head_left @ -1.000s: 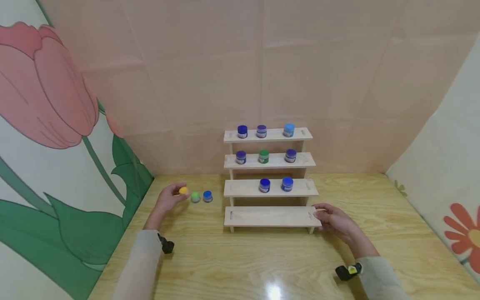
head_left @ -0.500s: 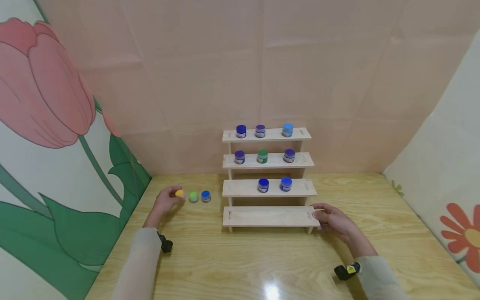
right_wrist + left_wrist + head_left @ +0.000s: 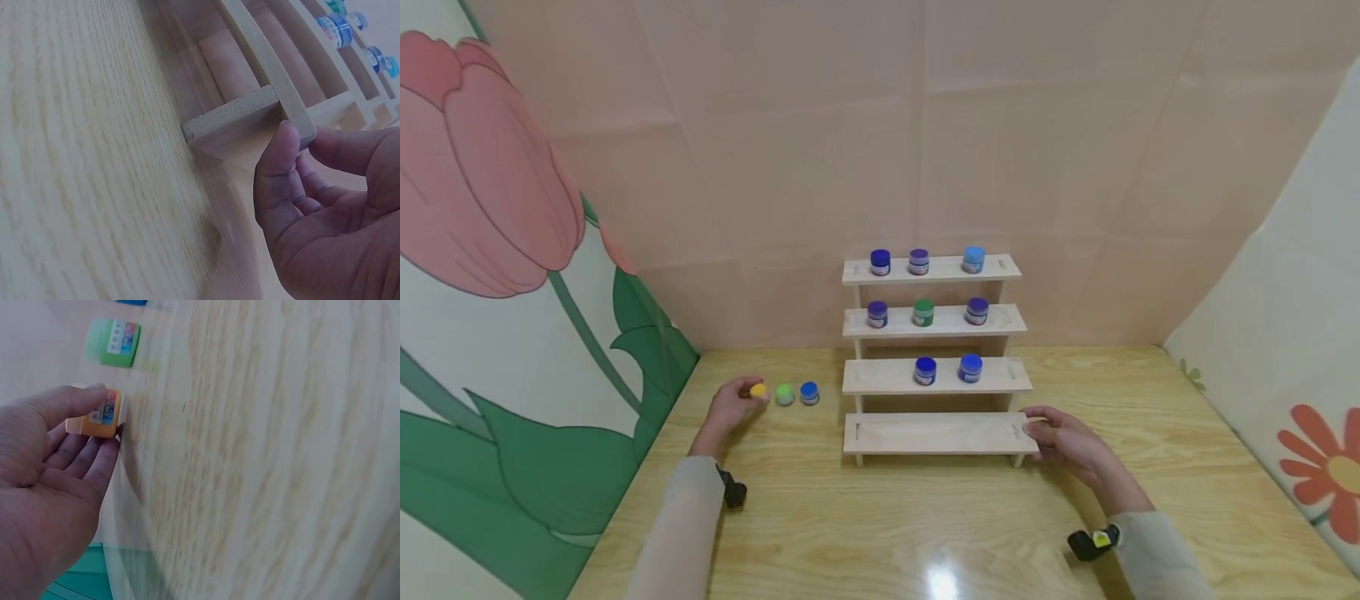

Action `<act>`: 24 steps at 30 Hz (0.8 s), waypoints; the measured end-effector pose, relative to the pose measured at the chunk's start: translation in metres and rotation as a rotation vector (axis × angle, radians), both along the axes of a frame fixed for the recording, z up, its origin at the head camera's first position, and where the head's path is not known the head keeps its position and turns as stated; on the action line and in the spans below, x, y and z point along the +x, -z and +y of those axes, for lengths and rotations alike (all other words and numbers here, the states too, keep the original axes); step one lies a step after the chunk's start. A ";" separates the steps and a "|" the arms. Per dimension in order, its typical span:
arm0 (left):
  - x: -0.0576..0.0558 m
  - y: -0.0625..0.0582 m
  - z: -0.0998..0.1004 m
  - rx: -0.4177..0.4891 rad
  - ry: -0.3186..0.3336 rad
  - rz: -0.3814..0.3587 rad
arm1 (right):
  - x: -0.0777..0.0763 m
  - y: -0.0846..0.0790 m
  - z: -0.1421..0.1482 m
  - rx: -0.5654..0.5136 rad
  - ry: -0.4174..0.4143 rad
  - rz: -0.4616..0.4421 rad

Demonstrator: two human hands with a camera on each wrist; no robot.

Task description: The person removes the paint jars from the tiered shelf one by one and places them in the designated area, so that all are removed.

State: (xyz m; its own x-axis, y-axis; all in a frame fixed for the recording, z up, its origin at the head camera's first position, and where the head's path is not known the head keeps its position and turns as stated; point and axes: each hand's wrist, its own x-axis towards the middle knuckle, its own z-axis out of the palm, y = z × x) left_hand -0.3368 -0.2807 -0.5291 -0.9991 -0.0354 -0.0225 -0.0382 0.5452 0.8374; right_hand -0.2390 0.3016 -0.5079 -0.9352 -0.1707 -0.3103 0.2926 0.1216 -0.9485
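Observation:
At the left of the table, my left hand [image 3: 730, 403] holds a small jar with a yellow-orange lid [image 3: 758, 390] between thumb and fingers. The left wrist view shows the label of this orange jar [image 3: 104, 414]. Whether its base touches the table I cannot tell. Just right of it stand a green-lidded jar [image 3: 785, 394] and a blue-lidded jar [image 3: 809, 393]. My right hand [image 3: 1071, 443] pinches the right end of the lowest board of a stepped wooden shelf [image 3: 936, 433]. Up close in the right wrist view, thumb and finger meet at the board's corner [image 3: 297, 122].
Three jars, one of them a light-blue jar [image 3: 973, 259], line the top step. The second step has three, with a green jar [image 3: 923, 312] in the middle. Two blue jars [image 3: 926, 371] stand on the third step. A pink cloth backdrop [image 3: 790, 167] hangs behind the table [image 3: 850, 533].
My left hand has moved slightly left and down with the yellow-orange jar, bringing it level with the green and blue ones. My right hand stays at the shelf's end. The view shifts slightly.

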 end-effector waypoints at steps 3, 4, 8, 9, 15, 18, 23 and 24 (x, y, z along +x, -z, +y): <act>0.000 0.002 -0.001 -0.016 -0.001 -0.001 | 0.001 0.000 0.000 0.000 -0.015 0.008; -0.001 0.003 -0.001 -0.021 -0.004 -0.002 | 0.001 0.000 0.000 -0.001 -0.013 0.007; 0.000 0.004 -0.001 -0.024 -0.009 -0.004 | 0.001 0.000 0.000 -0.001 -0.013 0.009; 0.000 0.003 -0.001 -0.017 -0.006 -0.006 | 0.001 0.000 -0.001 0.000 -0.011 0.011; 0.004 -0.013 0.004 0.047 0.011 0.021 | 0.001 0.000 -0.001 -0.002 -0.017 0.018; 0.008 -0.027 0.009 0.033 0.012 0.072 | 0.000 0.001 0.000 0.000 -0.007 0.012; 0.020 -0.054 0.029 0.038 0.051 0.160 | 0.000 0.000 0.000 -0.003 -0.005 0.010; 0.023 -0.060 0.034 0.052 0.064 0.177 | 0.000 0.000 0.000 -0.003 -0.007 0.009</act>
State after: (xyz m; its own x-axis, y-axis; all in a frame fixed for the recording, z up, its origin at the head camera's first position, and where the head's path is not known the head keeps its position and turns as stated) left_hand -0.3138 -0.2463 -0.4689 -0.9879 0.0252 0.1533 0.1454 0.4979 0.8550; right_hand -0.2391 0.3019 -0.5075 -0.9367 -0.1783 -0.3012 0.2830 0.1205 -0.9515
